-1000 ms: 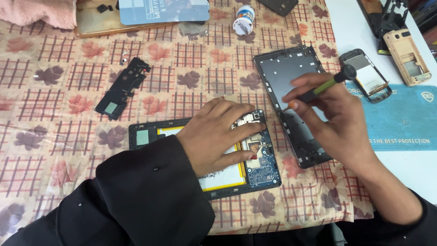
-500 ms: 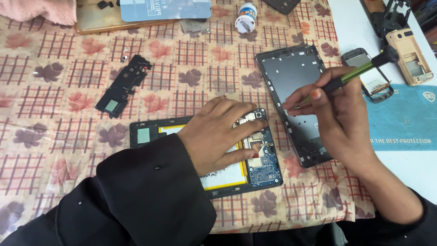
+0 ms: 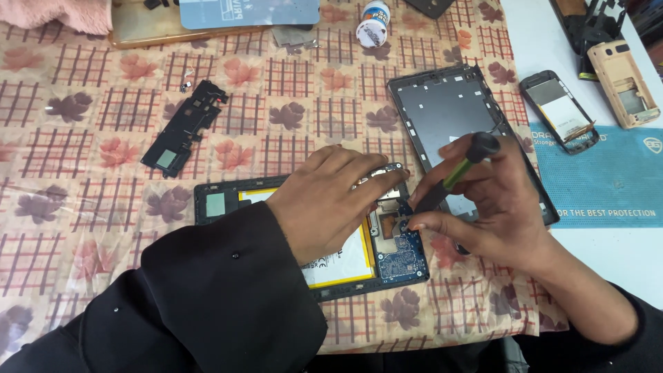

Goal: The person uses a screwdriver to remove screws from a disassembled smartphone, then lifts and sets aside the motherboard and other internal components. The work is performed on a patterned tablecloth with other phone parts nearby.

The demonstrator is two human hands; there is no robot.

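While the left hand (image 3: 331, 204) lies flat, fingers spread, on the opened tablet (image 3: 387, 255) near the tabletop's front edge, the right hand (image 3: 483, 207) pinches a screwdriver (image 3: 456, 173) over its blue board. Beyond lies the empty tablet frame (image 3: 449, 110); farther back stands a small bottle (image 3: 374, 15).

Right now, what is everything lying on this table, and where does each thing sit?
Opened tablet: one, black frame, yellow-edged battery, blue circuit board, centre front.
Tablet back cover: one, dark grey, right of centre.
Inner plastic cover: one, black, left.
Small bottle: one, white, top centre.
Opened phones: two, one black, one beige, top right.
Work mat: one, teal, right edge.
Tablecloth: one, floral checked, underneath.
Towel: one, pink, top left.
Screwdriver: one, green and black, in right hand.
Left hand: pressing on tablet.
Right hand: fingers gripping screwdriver.
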